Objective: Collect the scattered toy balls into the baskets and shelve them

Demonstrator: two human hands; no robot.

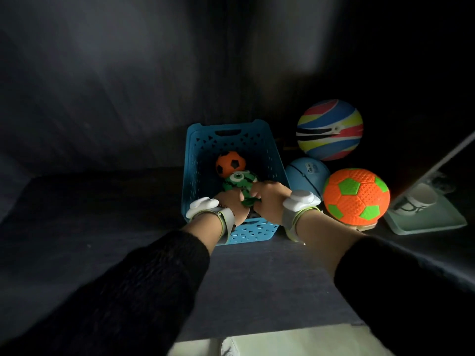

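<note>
Head view: forward-down, close over blue basket (pixel 195 160).

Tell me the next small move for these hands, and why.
Probably let go of the green ball and draw both hands out of the blue basket. The left hand and right hand hold it low inside, beside the small orange ball, while three bigger balls sit outside to the right.

In front of me the dark shelf (pixel 102 214) carries a blue basket (pixel 195 176), three loose balls and a pale tray (pixel 426 224).
</note>
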